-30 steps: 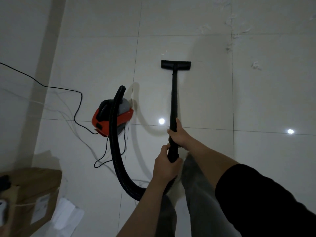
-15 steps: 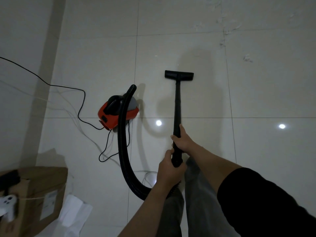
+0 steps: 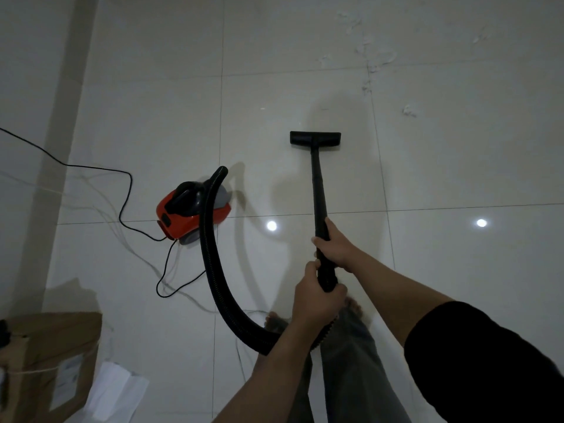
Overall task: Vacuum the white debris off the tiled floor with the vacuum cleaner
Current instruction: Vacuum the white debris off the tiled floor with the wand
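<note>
1. Since the earlier frames we have drawn the wand back toward us: the floor nozzle (image 3: pixel 315 138) now sits nearer our feet and farther from the debris, while both hands keep their hold on the tube.
2. Our left hand (image 3: pixel 317 300) is wrapped around the lower end of the wand (image 3: pixel 319 193), where the ribbed hose (image 3: pixel 213 270) joins it. Our right hand (image 3: pixel 334 244) curls around the tube just above, so the two hands are almost touching.
3. Both forearms reach forward and down, the right one in a dark sleeve, with the wand held nearly in line with our legs.
4. We judge the wand rigid and light, so it should steer easily from this stacked two-handed hold. The hose is flexible and will trail and tug, and the smooth tiled floor (image 3: pixel 457 166) should let the nozzle glide.
5. The red canister (image 3: pixel 189 213) stands on the floor to our left, its power cord (image 3: pixel 128 190) looping away toward the wall.
6. White debris (image 3: pixel 370 53) lies scattered well beyond the nozzle, up and to the right, with one clump (image 3: pixel 409 110) closer. It is not yet picked up.
7. At lower left we see a cardboard box (image 3: pixel 48 361) beside white paper (image 3: pixel 116 389).
</note>
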A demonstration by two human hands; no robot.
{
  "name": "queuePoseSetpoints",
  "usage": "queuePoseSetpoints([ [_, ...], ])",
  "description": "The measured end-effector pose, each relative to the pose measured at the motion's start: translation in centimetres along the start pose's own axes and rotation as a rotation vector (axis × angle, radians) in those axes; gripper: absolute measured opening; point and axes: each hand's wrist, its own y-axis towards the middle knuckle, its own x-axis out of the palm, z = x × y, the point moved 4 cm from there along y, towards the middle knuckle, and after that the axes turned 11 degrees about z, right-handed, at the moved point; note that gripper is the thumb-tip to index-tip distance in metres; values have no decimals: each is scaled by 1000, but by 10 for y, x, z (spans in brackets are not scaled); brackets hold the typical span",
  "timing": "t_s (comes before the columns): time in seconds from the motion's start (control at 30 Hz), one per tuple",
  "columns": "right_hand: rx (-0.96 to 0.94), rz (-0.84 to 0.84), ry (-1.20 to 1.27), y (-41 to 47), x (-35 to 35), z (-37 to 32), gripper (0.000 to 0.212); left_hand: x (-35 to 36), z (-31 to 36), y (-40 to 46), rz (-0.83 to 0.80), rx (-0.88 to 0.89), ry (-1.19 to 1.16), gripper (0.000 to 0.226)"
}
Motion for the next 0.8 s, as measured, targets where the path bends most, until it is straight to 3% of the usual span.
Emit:
queuePoseSetpoints([
  [0.47, 35, -78, 13, 64, -77, 24, 78, 100, 12, 40, 106, -61, 79, 37],
  [0.8, 28, -108, 29, 122, -92, 12, 79, 123, 13, 100, 164, -21, 103, 40],
])
